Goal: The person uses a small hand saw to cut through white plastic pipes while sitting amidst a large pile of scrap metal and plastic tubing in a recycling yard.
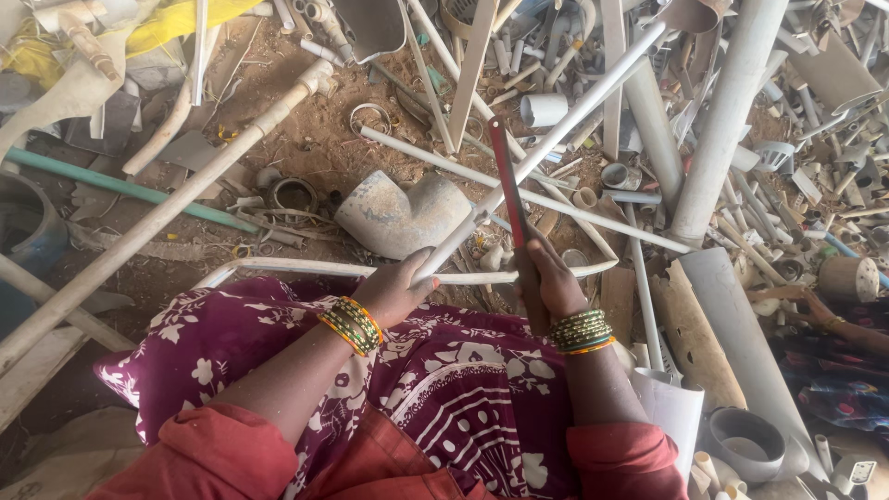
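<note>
Left hand [400, 289] grasping white pipe [546, 139] | right hand [554, 278] – clenched on red blade [508, 190]

Orange-red sleeves [218, 454]; green-gold bangles [352, 324] both wrists; maroon white-floral skirt [444, 380].

A thin white plastic pipe [546, 148] slants up and away from the lap over the scrap pile. A red-bladed saw [511, 199] stands nearly upright, touching the pipe's right side.
</note>
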